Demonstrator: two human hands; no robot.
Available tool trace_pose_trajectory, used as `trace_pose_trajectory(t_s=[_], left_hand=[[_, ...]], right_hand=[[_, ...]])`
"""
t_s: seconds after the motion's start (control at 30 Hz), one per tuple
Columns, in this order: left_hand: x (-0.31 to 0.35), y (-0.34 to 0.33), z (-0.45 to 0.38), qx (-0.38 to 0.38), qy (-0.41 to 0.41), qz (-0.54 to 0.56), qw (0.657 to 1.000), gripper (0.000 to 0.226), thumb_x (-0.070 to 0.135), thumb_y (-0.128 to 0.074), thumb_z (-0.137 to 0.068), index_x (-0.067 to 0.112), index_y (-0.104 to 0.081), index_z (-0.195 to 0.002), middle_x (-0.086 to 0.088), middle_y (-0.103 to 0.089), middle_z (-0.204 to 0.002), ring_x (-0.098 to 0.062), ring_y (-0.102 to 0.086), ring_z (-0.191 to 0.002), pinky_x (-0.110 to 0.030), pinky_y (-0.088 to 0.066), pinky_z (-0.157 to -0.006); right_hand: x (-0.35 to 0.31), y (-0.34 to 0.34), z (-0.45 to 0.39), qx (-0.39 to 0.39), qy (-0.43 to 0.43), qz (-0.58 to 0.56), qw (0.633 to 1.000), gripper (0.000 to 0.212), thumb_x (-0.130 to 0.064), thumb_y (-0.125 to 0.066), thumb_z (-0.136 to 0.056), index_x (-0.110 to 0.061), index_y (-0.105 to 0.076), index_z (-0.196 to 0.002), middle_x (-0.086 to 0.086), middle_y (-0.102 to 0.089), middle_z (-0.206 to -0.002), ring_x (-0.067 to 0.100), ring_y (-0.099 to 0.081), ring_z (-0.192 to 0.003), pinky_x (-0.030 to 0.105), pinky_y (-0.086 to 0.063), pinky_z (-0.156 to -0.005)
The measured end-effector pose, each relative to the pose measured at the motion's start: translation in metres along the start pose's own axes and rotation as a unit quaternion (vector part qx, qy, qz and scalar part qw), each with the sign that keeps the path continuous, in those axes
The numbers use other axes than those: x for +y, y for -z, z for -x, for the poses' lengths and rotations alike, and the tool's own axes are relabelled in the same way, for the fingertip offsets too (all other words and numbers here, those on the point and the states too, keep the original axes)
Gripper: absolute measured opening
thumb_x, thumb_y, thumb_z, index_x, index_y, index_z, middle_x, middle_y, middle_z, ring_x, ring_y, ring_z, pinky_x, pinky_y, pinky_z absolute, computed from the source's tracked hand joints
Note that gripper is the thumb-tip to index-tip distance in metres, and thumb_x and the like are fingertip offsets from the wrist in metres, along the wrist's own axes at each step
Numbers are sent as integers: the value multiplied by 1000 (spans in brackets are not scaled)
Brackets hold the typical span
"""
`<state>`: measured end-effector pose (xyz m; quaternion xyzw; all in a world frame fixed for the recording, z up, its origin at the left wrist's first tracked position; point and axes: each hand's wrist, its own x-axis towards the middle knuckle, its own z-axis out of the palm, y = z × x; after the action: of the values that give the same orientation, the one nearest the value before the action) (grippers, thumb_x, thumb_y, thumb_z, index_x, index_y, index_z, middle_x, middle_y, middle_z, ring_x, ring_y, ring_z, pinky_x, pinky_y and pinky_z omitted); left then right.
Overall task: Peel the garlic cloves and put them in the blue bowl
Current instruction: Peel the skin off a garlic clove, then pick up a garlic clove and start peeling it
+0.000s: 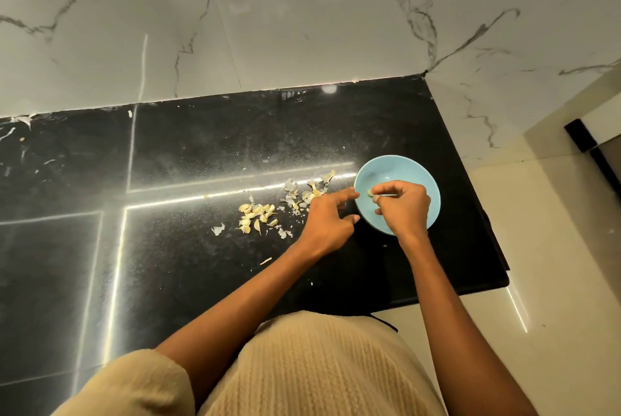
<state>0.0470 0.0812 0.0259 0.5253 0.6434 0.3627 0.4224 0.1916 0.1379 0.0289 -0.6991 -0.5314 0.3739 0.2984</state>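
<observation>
The blue bowl [383, 170] stands on the black counter near its right end. My right hand [403, 207] hovers over the bowl and pinches a pale peeled garlic clove [369, 193] at its fingertips. My left hand [327, 217] is just left of the bowl, index finger stretched toward the rim, holding nothing. A small heap of unpeeled garlic cloves [257, 214] lies on the counter to the left. Loose garlic skins [309, 192] are scattered between the heap and the bowl.
The black counter [188, 160] ends at its right edge close to the bowl, with pale floor [554, 247] beyond. A marble wall [268, 22] rises behind the counter. Stray skin bits [218, 229] lie nearer the front.
</observation>
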Motion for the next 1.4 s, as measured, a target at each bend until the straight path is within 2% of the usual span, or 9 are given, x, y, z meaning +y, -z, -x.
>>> trace_pose_trajectory(t_s=[0.13,0.2,0.37,0.5,0.63,0.83,0.97,1.2,1.4], left_hand=[[-6,8,6,9,-15,-11,1000,54,-4,-71,-80,13,-66,-131,0,-66,-131,-2,-54,-122,-15,-42,-105],[-11,17,9,35,-23,-7,999,55,-6,-69,-77,14,-69,-128,1,-70,-125,1,-57,-117,-18,-46,-105],[-33,45,21,113,4,9,994,36,0,-67,-81,17,-77,-111,7,-77,-103,3,-69,-98,-18,-54,-89],[-56,63,37,180,63,-11,982,40,-9,-63,-78,10,-76,-111,0,-76,-104,0,-66,-92,-4,-47,-85],[-73,76,51,246,97,-23,964,42,-12,-60,-77,8,-74,-112,-2,-74,-103,-5,-65,-91,-5,-48,-83],[-84,85,62,278,120,-29,953,46,-14,-59,-74,3,-72,-115,-6,-73,-105,-14,-67,-96,-4,-45,-82],[-84,85,62,274,128,-27,953,46,-14,-58,-74,2,-72,-114,-8,-73,-104,-13,-66,-93,-1,-45,-81],[-84,84,57,264,120,-28,956,43,-13,-60,-73,6,-74,-109,-4,-73,-98,-12,-67,-88,-5,-47,-79],[-84,84,53,265,99,-32,959,41,-14,-60,-74,5,-73,-109,-4,-72,-101,-10,-65,-90,-6,-48,-81]], right_hand=[[-14,-20,13,9,83,21,996,16,2,-74,-84,-13,-80,-87,-1,-76,-85,11,-70,-80,30,-59,-86],[-22,-37,24,2,139,32,990,23,7,-67,-79,-12,-80,-84,1,-76,-84,15,-70,-81,27,-56,-84],[-31,-80,43,-120,223,80,964,31,10,-62,-76,-12,-79,-91,4,-74,-92,20,-69,-86,36,-58,-83],[-35,-103,50,-206,236,117,942,34,7,-62,-75,-12,-79,-98,6,-73,-96,20,-67,-89,33,-56,-82],[-39,-122,56,-250,244,165,922,34,6,-60,-78,-8,-78,-103,10,-73,-100,25,-65,-95,38,-55,-86],[-42,-140,66,-275,293,228,887,27,2,-61,-85,-11,-75,-105,8,-62,-101,25,-58,-101,37,-51,-88],[-42,-145,67,-279,309,255,873,18,-2,-62,-87,-8,-69,-102,10,-61,-100,28,-58,-98,35,-46,-79],[-39,-145,63,-272,308,252,876,10,-6,-62,-86,-2,-70,-91,11,-60,-89,28,-57,-84,33,-42,-70],[-30,-145,57,-259,305,200,894,15,-7,-64,-73,-5,-72,-85,9,-63,-79,25,-61,-75,41,-56,-70]])
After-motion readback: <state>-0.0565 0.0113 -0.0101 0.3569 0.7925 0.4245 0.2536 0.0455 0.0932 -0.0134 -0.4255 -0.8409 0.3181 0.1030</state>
